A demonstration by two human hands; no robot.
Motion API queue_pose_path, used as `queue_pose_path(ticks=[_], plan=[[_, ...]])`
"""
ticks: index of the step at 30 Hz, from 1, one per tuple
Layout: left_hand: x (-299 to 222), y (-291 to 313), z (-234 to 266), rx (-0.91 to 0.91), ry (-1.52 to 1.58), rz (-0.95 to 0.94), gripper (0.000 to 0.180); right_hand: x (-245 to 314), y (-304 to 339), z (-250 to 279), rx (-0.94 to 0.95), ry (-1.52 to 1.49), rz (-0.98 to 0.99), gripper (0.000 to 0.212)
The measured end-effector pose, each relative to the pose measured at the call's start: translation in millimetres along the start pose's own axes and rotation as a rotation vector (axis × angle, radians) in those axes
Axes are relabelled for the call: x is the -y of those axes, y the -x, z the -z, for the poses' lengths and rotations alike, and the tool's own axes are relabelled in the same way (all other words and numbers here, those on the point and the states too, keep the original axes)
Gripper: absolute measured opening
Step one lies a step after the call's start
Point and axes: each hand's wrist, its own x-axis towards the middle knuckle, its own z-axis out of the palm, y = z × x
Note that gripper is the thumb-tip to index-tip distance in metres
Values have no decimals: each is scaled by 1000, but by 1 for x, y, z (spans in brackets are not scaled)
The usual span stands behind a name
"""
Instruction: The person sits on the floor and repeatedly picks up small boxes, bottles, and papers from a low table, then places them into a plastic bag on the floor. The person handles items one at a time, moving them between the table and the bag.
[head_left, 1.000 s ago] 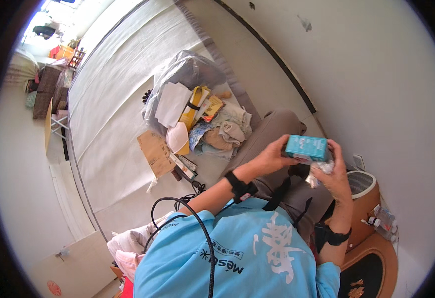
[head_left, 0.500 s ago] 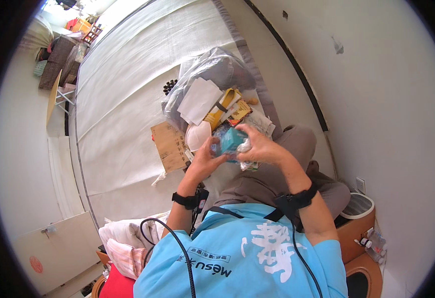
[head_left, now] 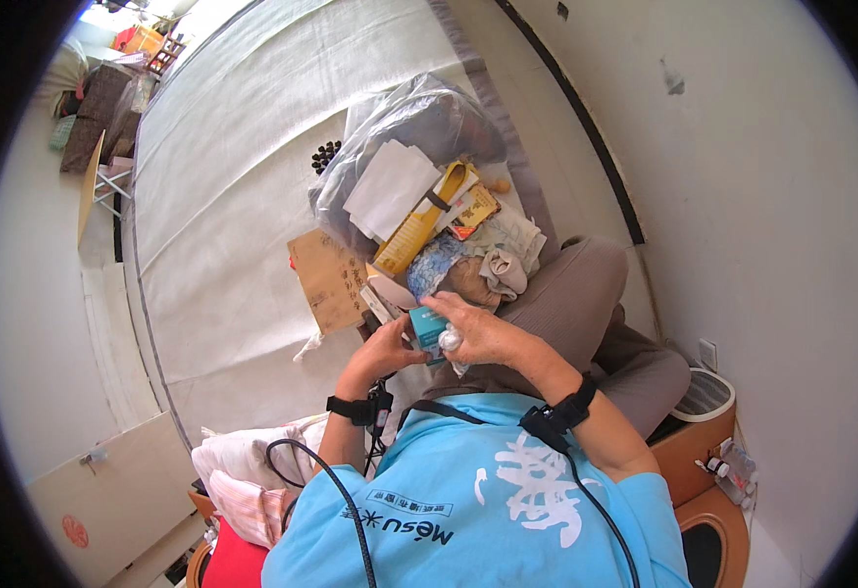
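Close to my lap, both hands are closed around a small teal box (head_left: 429, 329). My left hand (head_left: 388, 350) grips its left side, thumb toward the near edge. Over its right side reaches my right hand (head_left: 483, 331), which also has a crumpled white wad (head_left: 451, 339) against the palm; I cannot tell whether it is plastic or tissue. Just beyond my fingers lie a pale pink rounded item (head_left: 390, 292), a blue patterned cloth (head_left: 433, 265) and a rolled grey-beige cloth (head_left: 504, 271).
Farther off, a clear plastic bag (head_left: 419, 108) bulges behind white papers (head_left: 390, 191) and a yellow strip-like packet (head_left: 419, 230). A brown cardboard piece (head_left: 326, 279) lies left, with a cluster of black round-ended pieces (head_left: 326, 157) beyond. Black cables run from my wrist straps.
Both hands have drawn the teal box nearer to my body and slightly left. The cloths beyond them now show more fully.
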Motion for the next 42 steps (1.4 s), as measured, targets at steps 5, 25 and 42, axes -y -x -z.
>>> queue_pose_path(ticks=[5,25,42], plan=[[31,-14,-25,-100,24,36,61,-12,-1,2,-177,48,-152,52],[-60,-11,9,-443,-83,-290,21,-52,-66,23,-751,-538,-42,67],[-136,-13,-82,-291,-487,-473,22,-93,-18,45,-786,-455,-268,64]])
